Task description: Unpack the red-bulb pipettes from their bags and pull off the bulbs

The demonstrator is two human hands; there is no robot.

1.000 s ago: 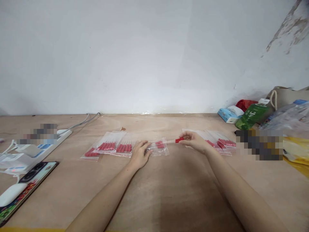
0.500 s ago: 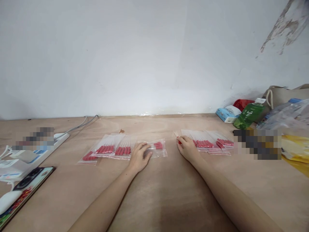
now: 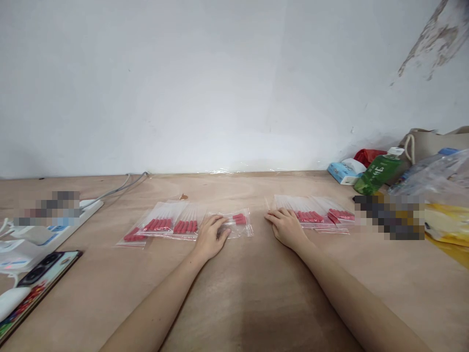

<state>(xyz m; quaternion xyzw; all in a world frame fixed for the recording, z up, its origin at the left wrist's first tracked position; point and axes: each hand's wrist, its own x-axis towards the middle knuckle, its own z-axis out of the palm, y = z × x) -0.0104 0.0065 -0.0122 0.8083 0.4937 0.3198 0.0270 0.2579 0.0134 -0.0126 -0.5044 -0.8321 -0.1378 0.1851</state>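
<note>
My left hand point(image 3: 211, 234) lies with its fingers flat on the left end of a small clear zip bag point(image 3: 240, 222) that holds a few red-tipped sticks. To its left lie several filled bags of the same red-tipped sticks point(image 3: 164, 226). My right hand point(image 3: 286, 225) rests palm down on the wooden table point(image 3: 256, 293), its fingers stretched onto the left edge of another pile of filled bags point(image 3: 317, 215). No stick shows in its fingers.
A white power strip point(image 3: 75, 215) with a cable, a phone point(image 3: 40, 276) and a white mouse point(image 3: 9, 299) sit at the left. At the right are a green bottle point(image 3: 377, 174), a blue tissue pack point(image 3: 342, 172), a beige bag point(image 3: 428, 144), clear plastic and a yellow package point(image 3: 447, 222).
My right hand, which held a red-tipped stick by the small bag's mouth, moved right and down and now lies flat at the right pile. My left hand stayed on the small bag.
</note>
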